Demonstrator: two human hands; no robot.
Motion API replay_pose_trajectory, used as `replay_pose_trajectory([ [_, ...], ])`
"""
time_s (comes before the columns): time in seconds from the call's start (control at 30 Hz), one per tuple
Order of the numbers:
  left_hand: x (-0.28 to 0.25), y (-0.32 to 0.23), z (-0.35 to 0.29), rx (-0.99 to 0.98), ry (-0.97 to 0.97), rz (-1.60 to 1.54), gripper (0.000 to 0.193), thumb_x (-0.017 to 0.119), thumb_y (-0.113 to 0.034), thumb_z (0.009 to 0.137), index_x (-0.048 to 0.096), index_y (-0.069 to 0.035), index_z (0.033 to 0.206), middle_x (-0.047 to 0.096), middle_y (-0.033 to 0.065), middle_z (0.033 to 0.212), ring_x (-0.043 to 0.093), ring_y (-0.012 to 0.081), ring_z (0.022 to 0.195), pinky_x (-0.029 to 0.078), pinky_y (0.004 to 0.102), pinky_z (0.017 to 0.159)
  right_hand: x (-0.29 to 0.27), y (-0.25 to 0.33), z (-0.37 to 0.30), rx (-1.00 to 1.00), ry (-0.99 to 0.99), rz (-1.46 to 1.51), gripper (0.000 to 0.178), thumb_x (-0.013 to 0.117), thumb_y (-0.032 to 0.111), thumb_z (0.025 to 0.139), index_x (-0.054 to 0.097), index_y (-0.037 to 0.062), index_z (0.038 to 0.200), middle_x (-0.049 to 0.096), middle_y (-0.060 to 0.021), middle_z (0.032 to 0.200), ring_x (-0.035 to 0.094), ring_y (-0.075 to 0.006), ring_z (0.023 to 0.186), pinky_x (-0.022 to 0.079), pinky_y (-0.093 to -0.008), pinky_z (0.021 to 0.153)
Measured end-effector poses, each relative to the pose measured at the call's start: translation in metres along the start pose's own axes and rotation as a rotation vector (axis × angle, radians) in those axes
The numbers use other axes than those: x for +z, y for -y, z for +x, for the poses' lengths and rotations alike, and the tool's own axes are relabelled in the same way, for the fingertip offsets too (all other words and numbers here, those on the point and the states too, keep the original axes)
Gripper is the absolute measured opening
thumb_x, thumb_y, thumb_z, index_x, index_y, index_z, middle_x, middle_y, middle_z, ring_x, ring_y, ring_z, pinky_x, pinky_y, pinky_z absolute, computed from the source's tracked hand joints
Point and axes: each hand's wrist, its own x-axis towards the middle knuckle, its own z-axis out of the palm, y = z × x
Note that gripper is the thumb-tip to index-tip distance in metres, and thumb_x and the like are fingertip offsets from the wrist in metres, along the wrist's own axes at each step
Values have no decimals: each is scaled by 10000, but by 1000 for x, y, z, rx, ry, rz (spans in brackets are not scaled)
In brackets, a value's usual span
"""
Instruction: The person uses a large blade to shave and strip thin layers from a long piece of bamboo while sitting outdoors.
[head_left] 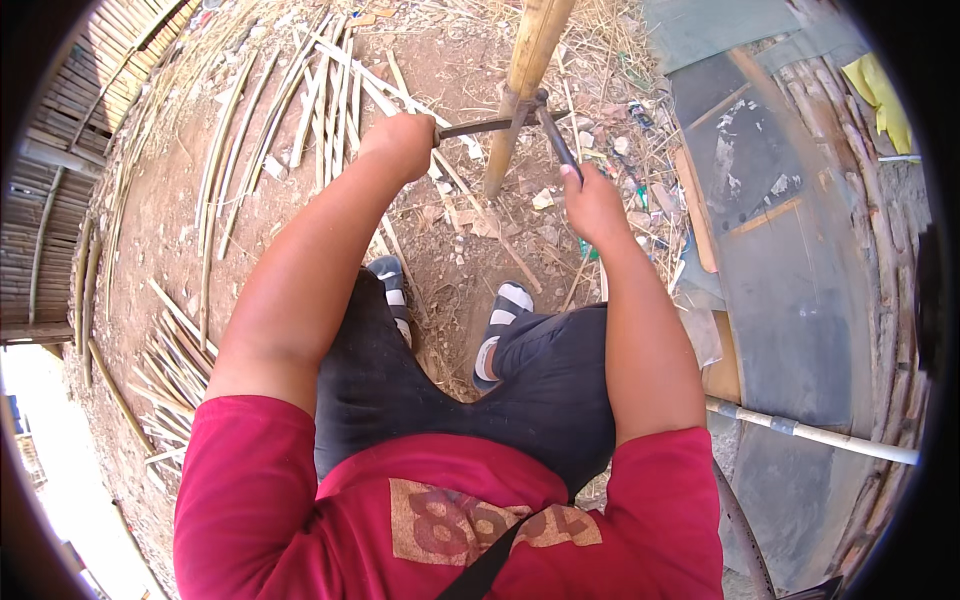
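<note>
Bamboo pole (520,80) is standing upright at far centre, one metal splitter (535,115) gripping it; both hands, left (400,143) and right (592,205), are clamping its two handles.

Left hand (402,143) and right hand (590,205) each gripping a handle of a metal splitter (535,118) set around an upright bamboo pole (525,70), split bamboo strips (320,100) on dirt ground (170,200), sandalled feet below.

Bamboo pole (520,80) between hands, strips (320,95) left.
</note>
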Motion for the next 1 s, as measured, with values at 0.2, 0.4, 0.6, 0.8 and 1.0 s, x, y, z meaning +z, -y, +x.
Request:
replay_pose_trajectory([
  [0.2,10,-13,5,6,-42,-48,232,586,-70,911,701,-58,1112,737,186,1037,713,353,997,568,441,894,-44,16,-4,-48,-213,247,444,425,414,1080,596,7,1029,660,-240,796,658,-456,787,481,-534,705],
  [0.4,8,6,7,-37,14,-6,286,601,-64,895,697,-96,1164,725,183,1123,699,350,1068,574,454,903,-20,-3,4,2,-94,0,457,459,444,1056,604,10,1029,688,-263,886,673,-467,862,506,-538,777],
  [0.6,5,3,-3,-40,-19,19,247,557,-57,900,687,-47,1110,726,200,1039,705,370,1006,563,462,873,-37,19,-9,18,-235,319,499,460,479,1052,618,9,1100,694,-260,904,674,-456,909,497,-545,818],
  [0.8,10,5,2,-40,12,1,286,586,-54,890,678,-41,1160,726,193,1101,706,364,1039,582,453,882,-15,-4,5,46,-111,69,484,415,450,1069,613,8,1091,696,-258,932,670,-459,899,493,-548,802],
  [1.0,15,-1,1,-30,23,33,254,582,-64,901,686,-40,1132,726,199,1068,704,366,1032,566,457,892,-21,17,-5,49,-161,182,480,395,433,1078,612,8,1022,692,-264,916,675,-455,920,484,-556,784],
])
